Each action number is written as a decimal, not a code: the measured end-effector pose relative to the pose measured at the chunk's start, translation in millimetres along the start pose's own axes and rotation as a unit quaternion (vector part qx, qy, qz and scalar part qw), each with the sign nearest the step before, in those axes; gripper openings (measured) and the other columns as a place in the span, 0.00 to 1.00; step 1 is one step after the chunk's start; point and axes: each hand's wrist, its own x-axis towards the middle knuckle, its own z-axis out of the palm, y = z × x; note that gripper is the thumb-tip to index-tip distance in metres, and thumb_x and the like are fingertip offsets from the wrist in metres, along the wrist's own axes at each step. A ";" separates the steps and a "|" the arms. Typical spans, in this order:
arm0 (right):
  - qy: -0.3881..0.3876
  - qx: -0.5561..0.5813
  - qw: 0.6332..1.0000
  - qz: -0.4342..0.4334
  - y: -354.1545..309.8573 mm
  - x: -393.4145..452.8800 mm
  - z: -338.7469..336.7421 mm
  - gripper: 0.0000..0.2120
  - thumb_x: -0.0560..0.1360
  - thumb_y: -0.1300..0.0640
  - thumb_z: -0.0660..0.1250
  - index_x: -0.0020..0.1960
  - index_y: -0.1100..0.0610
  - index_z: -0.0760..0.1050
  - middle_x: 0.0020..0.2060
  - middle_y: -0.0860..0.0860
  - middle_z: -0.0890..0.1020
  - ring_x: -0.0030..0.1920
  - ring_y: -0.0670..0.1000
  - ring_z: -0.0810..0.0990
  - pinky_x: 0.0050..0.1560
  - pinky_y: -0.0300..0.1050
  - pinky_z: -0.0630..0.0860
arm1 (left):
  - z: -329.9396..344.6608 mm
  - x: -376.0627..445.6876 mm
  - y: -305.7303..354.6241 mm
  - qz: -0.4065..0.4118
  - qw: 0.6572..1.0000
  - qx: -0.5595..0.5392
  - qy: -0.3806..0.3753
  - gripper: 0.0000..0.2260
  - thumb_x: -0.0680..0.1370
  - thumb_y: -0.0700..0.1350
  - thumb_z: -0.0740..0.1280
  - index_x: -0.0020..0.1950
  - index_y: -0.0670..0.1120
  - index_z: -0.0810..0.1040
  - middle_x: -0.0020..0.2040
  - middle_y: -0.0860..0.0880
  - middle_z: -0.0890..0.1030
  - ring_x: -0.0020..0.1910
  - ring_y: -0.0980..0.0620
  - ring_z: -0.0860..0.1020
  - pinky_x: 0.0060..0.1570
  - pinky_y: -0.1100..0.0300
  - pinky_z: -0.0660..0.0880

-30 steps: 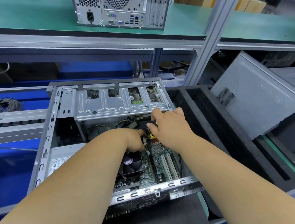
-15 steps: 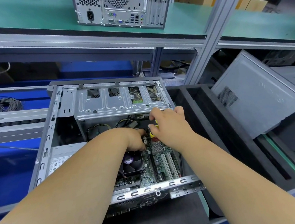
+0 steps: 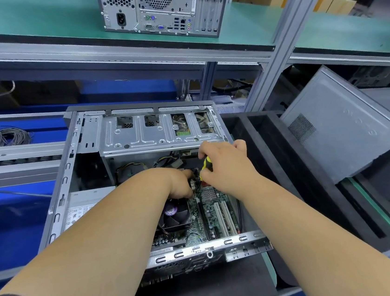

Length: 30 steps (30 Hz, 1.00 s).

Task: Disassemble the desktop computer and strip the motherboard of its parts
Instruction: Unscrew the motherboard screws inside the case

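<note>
The opened computer case [image 3: 75, 176] is laid on its side on the desk [image 3: 205, 290], the motherboard [image 3: 211, 216] exposed inside. A yellow-and-black screwdriver [image 3: 206, 166] is gripped by the curled fingers of the right hand [image 3: 227, 166]. The left hand [image 3: 181, 183] is curled down among cables [image 3: 194, 184]; whether anything is held cannot be told.

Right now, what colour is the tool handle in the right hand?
Yellow and black handle, gripped by the right hand; head view.

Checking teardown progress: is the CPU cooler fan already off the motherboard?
No. The CPU cooler fan still sits on the motherboard inside the open case, just below the left hand.
</note>
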 end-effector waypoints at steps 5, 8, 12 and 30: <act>0.007 -0.049 0.999 0.015 -1.3 0.9 3.7 0.11 0.77 0.43 0.58 0.49 0.50 0.70 0.33 0.46 0.75 0.42 0.52 0.72 0.54 0.52 0.60 | -0.1 0.4 0.0 0.000 1.000 0.003 -0.002 0.33 0.78 0.52 0.62 0.79 0.53 0.49 0.76 0.45 0.63 0.68 0.44 0.69 0.59 0.54 0.67; 0.007 -0.038 0.999 0.004 -0.3 1.1 5.0 0.08 0.78 0.45 0.60 0.51 0.49 0.70 0.35 0.44 0.74 0.42 0.52 0.71 0.54 0.51 0.59 | 0.2 0.7 -0.4 0.001 1.000 0.002 -0.001 0.32 0.78 0.52 0.62 0.79 0.53 0.50 0.76 0.45 0.63 0.69 0.44 0.68 0.60 0.54 0.67; -0.005 0.001 1.000 -0.001 1.8 0.8 1.3 0.08 0.70 0.50 0.63 0.48 0.46 0.69 0.39 0.44 0.75 0.46 0.50 0.71 0.49 0.49 0.56 | 0.2 2.0 -0.7 0.001 1.000 -0.002 -0.003 0.32 0.78 0.52 0.63 0.78 0.52 0.52 0.75 0.44 0.64 0.68 0.44 0.69 0.58 0.54 0.67; 0.013 -0.045 0.999 0.004 1.0 2.2 6.2 0.09 0.79 0.44 0.58 0.48 0.49 0.70 0.35 0.45 0.77 0.43 0.53 0.72 0.53 0.52 0.58 | 0.7 1.6 -0.3 -0.005 1.000 0.002 -0.006 0.33 0.78 0.53 0.62 0.79 0.54 0.48 0.75 0.44 0.64 0.68 0.43 0.69 0.61 0.53 0.68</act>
